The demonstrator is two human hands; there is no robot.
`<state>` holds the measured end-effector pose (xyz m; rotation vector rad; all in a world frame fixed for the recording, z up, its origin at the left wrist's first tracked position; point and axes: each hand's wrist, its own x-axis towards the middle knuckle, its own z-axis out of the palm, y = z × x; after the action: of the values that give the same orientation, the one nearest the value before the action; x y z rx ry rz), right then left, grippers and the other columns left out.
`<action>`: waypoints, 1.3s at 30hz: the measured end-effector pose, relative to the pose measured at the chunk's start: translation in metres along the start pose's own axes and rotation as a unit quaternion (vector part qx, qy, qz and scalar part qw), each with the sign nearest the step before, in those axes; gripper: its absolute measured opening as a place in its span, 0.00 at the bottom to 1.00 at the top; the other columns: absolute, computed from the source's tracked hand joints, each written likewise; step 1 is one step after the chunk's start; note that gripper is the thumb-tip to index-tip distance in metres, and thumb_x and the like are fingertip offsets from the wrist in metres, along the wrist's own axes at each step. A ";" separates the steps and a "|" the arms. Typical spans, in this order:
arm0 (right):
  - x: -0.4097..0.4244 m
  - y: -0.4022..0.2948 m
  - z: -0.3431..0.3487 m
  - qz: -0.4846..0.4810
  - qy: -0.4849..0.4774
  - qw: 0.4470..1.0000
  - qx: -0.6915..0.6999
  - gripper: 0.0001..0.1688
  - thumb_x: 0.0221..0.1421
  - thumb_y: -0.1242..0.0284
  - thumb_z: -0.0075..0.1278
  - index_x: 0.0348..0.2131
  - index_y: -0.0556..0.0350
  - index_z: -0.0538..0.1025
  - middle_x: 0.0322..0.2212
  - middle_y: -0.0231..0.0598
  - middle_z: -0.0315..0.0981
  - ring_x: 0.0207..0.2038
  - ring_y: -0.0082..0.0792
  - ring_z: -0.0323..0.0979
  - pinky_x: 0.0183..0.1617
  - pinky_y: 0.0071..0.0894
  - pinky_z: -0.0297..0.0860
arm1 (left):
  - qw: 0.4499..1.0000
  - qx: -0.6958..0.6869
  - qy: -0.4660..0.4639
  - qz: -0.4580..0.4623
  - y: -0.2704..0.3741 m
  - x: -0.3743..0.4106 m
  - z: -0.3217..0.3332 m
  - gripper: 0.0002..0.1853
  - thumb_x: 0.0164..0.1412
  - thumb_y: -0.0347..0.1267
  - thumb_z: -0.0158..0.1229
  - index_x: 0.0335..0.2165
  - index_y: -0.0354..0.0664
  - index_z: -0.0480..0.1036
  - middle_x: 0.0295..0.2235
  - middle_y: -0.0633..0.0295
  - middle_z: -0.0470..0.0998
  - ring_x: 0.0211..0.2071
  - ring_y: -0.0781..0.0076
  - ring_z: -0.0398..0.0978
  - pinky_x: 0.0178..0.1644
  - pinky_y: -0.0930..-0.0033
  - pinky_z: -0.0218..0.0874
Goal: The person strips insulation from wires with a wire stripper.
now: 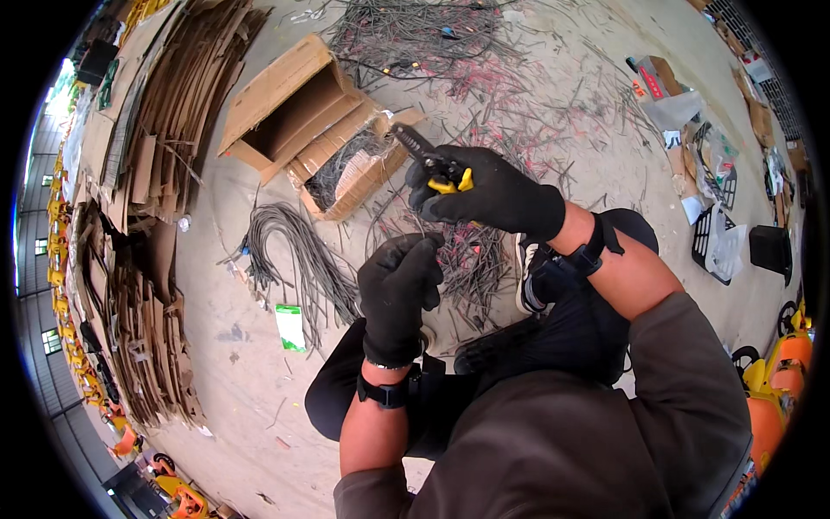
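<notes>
My right hand (496,191), in a black glove, grips a wire stripper (421,146) with yellow handles; its dark jaws point up and left. Below and to the left, my left hand (399,279), also gloved, is closed with thumb and forefinger pinched. A thin wire (420,227) shows at those fingertips, though most of it is hidden. Beyond the hands stands a cardboard box (363,194) holding a tangle of fine dark strands (337,172). A bundle of grey cables (285,240) lies bent on the floor left of my left hand. Cut cable pieces (476,279) lie beneath both hands.
A larger open carton (285,104) adjoins the box. Stacked flattened cardboard (155,123) rises at the left. A heap of dark cables (415,39) spreads across the far floor. A green and white packet (290,327) lies near my left knee. Black plastic crates (710,243) are at right.
</notes>
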<state>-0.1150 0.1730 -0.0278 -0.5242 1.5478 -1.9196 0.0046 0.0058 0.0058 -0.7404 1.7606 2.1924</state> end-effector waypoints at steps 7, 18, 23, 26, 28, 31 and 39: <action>-0.004 -0.010 0.010 -0.009 0.008 0.998 -0.064 0.16 0.53 0.76 0.59 0.43 0.59 0.75 0.32 0.30 0.74 0.32 0.18 0.71 0.37 0.23 0.70 | 0.999 0.022 -0.016 0.037 -0.005 -0.003 0.007 0.16 0.66 0.38 0.54 0.40 0.33 0.77 0.26 0.62 0.78 0.16 0.83 0.65 0.19 0.80 0.53; -0.015 -0.025 -0.019 0.021 -0.072 0.991 -0.115 0.16 0.51 0.77 0.56 0.42 0.59 0.77 0.28 0.30 0.75 0.25 0.19 0.69 0.30 0.23 0.68 | 0.975 0.058 0.100 0.191 0.026 0.008 -0.044 0.22 0.71 0.43 0.46 0.43 0.33 0.75 0.27 0.61 0.79 0.16 0.81 0.68 0.20 0.79 0.57; -0.017 -0.033 -0.027 -0.007 -0.109 0.982 -0.153 0.16 0.49 0.77 0.55 0.40 0.60 0.78 0.30 0.31 0.76 0.28 0.19 0.70 0.33 0.24 0.69 | 0.975 0.106 0.048 0.191 0.042 0.019 -0.074 0.20 0.70 0.41 0.49 0.41 0.32 0.77 0.24 0.61 0.78 0.16 0.82 0.67 0.19 0.79 0.57; -0.021 -0.046 -0.023 -0.006 -0.108 0.985 -0.137 0.16 0.48 0.77 0.55 0.40 0.60 0.79 0.32 0.31 0.77 0.32 0.21 0.71 0.39 0.25 0.69 | 0.972 0.146 0.054 0.177 0.045 0.029 -0.083 0.18 0.69 0.39 0.51 0.39 0.33 0.78 0.23 0.62 0.78 0.15 0.81 0.66 0.19 0.79 0.55; -0.021 -0.049 -0.025 0.006 -0.109 0.987 -0.120 0.16 0.48 0.77 0.55 0.40 0.60 0.79 0.33 0.31 0.77 0.33 0.21 0.71 0.39 0.25 0.69 | 0.970 0.157 0.074 0.168 0.046 0.037 -0.089 0.17 0.68 0.38 0.52 0.38 0.34 0.79 0.22 0.63 0.77 0.15 0.81 0.66 0.18 0.78 0.53; -0.023 -0.049 -0.030 0.013 -0.098 0.989 -0.111 0.16 0.49 0.77 0.55 0.40 0.60 0.78 0.34 0.32 0.77 0.33 0.20 0.72 0.40 0.25 0.69 | 0.973 0.131 0.112 0.152 0.039 0.054 -0.105 0.15 0.66 0.37 0.54 0.36 0.35 0.79 0.20 0.64 0.75 0.14 0.81 0.65 0.17 0.77 0.52; -0.030 -0.062 -0.045 -0.003 -0.074 0.996 -0.059 0.17 0.52 0.73 0.56 0.42 0.61 0.78 0.34 0.33 0.77 0.34 0.21 0.74 0.39 0.25 0.70 | 0.939 0.066 0.307 0.137 0.025 0.084 -0.157 0.07 0.58 0.31 0.60 0.31 0.36 0.78 0.16 0.63 0.71 0.11 0.77 0.62 0.13 0.75 0.50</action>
<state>-0.1345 0.2337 0.0237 -0.7055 1.5708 -1.7594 -0.0412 -0.1616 -0.0398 -1.3260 2.4048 2.1132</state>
